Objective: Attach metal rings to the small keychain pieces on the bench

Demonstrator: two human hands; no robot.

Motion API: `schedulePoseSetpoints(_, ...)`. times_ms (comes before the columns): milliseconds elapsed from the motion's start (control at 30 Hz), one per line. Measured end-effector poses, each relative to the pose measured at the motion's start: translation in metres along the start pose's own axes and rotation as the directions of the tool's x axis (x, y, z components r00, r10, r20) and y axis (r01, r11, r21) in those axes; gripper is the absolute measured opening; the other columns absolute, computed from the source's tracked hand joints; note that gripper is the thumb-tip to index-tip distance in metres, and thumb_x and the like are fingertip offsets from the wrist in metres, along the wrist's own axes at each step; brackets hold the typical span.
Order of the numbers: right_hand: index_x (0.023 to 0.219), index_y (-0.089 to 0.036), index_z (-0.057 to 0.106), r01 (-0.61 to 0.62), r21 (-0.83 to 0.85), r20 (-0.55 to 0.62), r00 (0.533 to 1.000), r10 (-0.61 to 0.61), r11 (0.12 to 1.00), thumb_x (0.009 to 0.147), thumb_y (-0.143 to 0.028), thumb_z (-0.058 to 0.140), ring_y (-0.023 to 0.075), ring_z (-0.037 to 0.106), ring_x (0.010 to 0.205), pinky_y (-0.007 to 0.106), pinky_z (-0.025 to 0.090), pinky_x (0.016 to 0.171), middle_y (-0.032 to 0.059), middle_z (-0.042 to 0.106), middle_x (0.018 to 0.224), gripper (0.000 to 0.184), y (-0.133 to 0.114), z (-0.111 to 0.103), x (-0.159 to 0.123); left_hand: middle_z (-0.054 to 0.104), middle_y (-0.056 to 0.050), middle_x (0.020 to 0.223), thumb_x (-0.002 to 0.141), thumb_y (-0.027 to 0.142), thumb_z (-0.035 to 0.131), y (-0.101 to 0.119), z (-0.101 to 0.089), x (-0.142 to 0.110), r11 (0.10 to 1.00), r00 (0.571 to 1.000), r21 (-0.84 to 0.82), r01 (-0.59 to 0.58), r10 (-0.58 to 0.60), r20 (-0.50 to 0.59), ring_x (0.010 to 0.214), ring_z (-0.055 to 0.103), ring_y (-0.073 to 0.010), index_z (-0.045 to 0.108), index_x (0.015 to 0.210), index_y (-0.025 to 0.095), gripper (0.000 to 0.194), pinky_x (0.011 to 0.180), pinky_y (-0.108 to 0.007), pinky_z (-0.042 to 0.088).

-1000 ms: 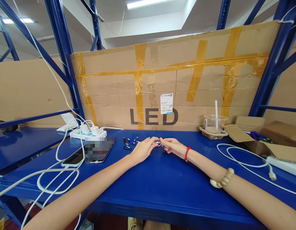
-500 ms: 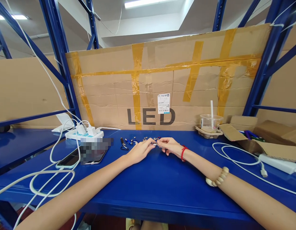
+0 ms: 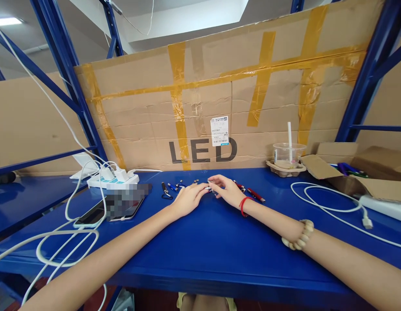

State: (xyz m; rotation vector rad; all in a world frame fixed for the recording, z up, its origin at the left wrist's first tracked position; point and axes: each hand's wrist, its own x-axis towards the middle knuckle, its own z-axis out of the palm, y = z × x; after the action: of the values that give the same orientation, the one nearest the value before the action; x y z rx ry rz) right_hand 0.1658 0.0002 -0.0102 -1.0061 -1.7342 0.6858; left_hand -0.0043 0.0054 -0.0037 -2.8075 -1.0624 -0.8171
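My left hand (image 3: 190,199) is closed, its thumb and fingertips pinching a small silver metal piece (image 3: 208,188) just above the blue tabletop. My right hand (image 3: 229,191) meets it from the other side, fingers bent over the left fingertips. Something small and shiny shows at its fingertips, too small to name. Left of my hands lie a slim black piece with a clip and loop (image 3: 164,190) and a slim blue tube (image 3: 172,187). Several tiny metal parts (image 3: 195,181) sit behind my left hand. Beyond my right wrist rests a slim red tube (image 3: 256,195).
Two phones (image 3: 90,214) and a white power strip (image 3: 106,183) with looping cables are at left. On the right stand a plastic cup (image 3: 288,155) in a carton holder, an open cardboard box (image 3: 378,192) and a white cable (image 3: 333,221). A large cardboard sheet (image 3: 148,116) closes the back.
The view has tilted down. My right fingers have lifted and shifted over the left fingertips, and my right hand looks less tightly pinched. Red tubes now show beyond my right hand.
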Motion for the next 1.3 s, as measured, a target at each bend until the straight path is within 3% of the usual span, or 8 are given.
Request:
schedulePoseSetpoints(100, 0.097, -0.019, 0.054, 0.277, -0.266, -0.01, 0.957, -0.29, 0.923, 0.083, -0.027, 0.04, 0.016, 0.05, 0.091, 0.033, 0.04, 0.085, 0.0064, 0.054, 0.096, 0.022, -0.005, 0.004, -0.003, 0.057, -0.001, 0.104, 0.089, 0.034, 0.026, -0.001, 0.002, 0.001, 1.0, 0.999, 0.027, 0.012, -0.011, -0.032, 0.093, 0.053, -0.0157, 0.05, 0.107, 0.025, 0.032, 0.08, -0.025, 0.041)
schedulePoseSetpoints(200, 0.101, -0.019, 0.054, 0.343, -0.329, 0.052, 0.937, -0.346, 0.88, 0.086, -0.026, 0.033, 0.0165, 0.049, 0.096, 0.033, 0.037, 0.088, 0.0067, 0.054, 0.1, 0.026, -0.008, 0.006, -0.004, 0.057, -0.001, 0.102, 0.089, 0.033, 0.027, -0.001, 0.003, 0.001, 0.999, 0.998, 0.044, 0.019, -0.017, -0.055, 0.092, 0.054, -0.0161, 0.051, 0.105, 0.024, 0.03, 0.076, -0.025, 0.043)
schedulePoseSetpoints(333, 0.103, -0.018, 0.052, 0.239, -0.224, 0.071, 0.971, -0.229, 0.945, 0.087, -0.026, 0.032, 0.0152, 0.05, 0.096, 0.031, 0.037, 0.087, 0.0061, 0.056, 0.103, 0.026, -0.008, 0.007, -0.003, 0.056, -0.001, 0.106, 0.09, 0.033, 0.027, -0.001, 0.002, 0.0, 1.0, 0.999, -0.009, -0.004, 0.004, -0.045, 0.093, 0.054, -0.0153, 0.049, 0.108, 0.024, 0.03, 0.079, -0.025, 0.042)
schedulePoseSetpoints(433, 0.101, -0.016, 0.051, 0.065, -0.107, 0.065, 0.996, -0.059, 0.992, 0.084, -0.033, 0.037, 0.0138, 0.055, 0.081, 0.028, 0.043, 0.073, 0.0062, 0.058, 0.094, 0.028, -0.006, 0.007, -0.001, 0.056, 0.0, 0.105, 0.09, 0.031, 0.026, -0.001, 0.0, -0.001, 0.997, 0.998, -0.073, -0.037, 0.034, -0.052, 0.093, 0.053, -0.0138, 0.048, 0.108, 0.024, 0.029, 0.081, -0.023, 0.04)
schedulePoseSetpoints(567, 0.086, -0.014, 0.052, -0.093, 0.019, 0.053, 0.994, 0.092, 0.995, 0.075, -0.044, 0.048, 0.011, 0.053, 0.064, 0.021, 0.04, 0.052, 0.0033, 0.057, 0.075, 0.031, -0.007, 0.005, 0.0, 0.058, -0.001, 0.097, 0.09, 0.033, 0.026, 0.0, -0.003, -0.003, 0.995, 0.998, -0.096, -0.034, 0.029, -0.051, 0.088, 0.054, -0.0142, 0.048, 0.104, 0.022, 0.028, 0.071, -0.022, 0.041)
schedulePoseSetpoints(700, 0.083, -0.015, 0.052, -0.208, 0.107, 0.089, 0.976, 0.199, 0.972, 0.07, -0.05, 0.052, 0.0078, 0.052, 0.062, 0.019, 0.035, 0.053, 0.0002, 0.055, 0.07, 0.037, -0.011, 0.004, 0.0, 0.058, -0.001, 0.091, 0.09, 0.033, 0.025, 0.002, -0.005, -0.005, 0.993, 0.998, -0.113, -0.044, 0.038, -0.055, 0.084, 0.054, -0.0136, 0.046, 0.104, 0.021, 0.028, 0.068, -0.021, 0.04)
schedulePoseSetpoints(1000, 0.093, -0.019, 0.058, -0.304, 0.136, 0.192, 0.942, 0.276, 0.943, 0.065, -0.054, 0.055, 0.0083, 0.052, 0.073, 0.019, 0.034, 0.062, 0.0011, 0.058, 0.083, 0.045, -0.009, -0.004, 0.001, 0.057, -0.001, 0.086, 0.09, 0.033, 0.025, 0.001, -0.006, -0.007, 0.991, 0.994, -0.094, -0.095, 0.09, -0.055, 0.082, 0.054, -0.0137, 0.045, 0.107, 0.022, 0.028, 0.065, -0.021, 0.039)
schedulePoseSetpoints(1300, 0.107, -0.02, 0.053, -0.323, 0.129, 0.165, 0.939, 0.301, 0.938, 0.071, -0.05, 0.054, 0.0098, 0.052, 0.075, 0.02, 0.034, 0.06, 0.0033, 0.059, 0.088, 0.047, -0.008, -0.003, 0.003, 0.058, -0.001, 0.087, 0.09, 0.032, 0.026, -0.001, -0.006, -0.006, 0.993, 0.995, -0.075, -0.087, 0.083, -0.052, 0.078, 0.054, -0.0134, 0.043, 0.111, 0.022, 0.029, 0.063, -0.021, 0.039)
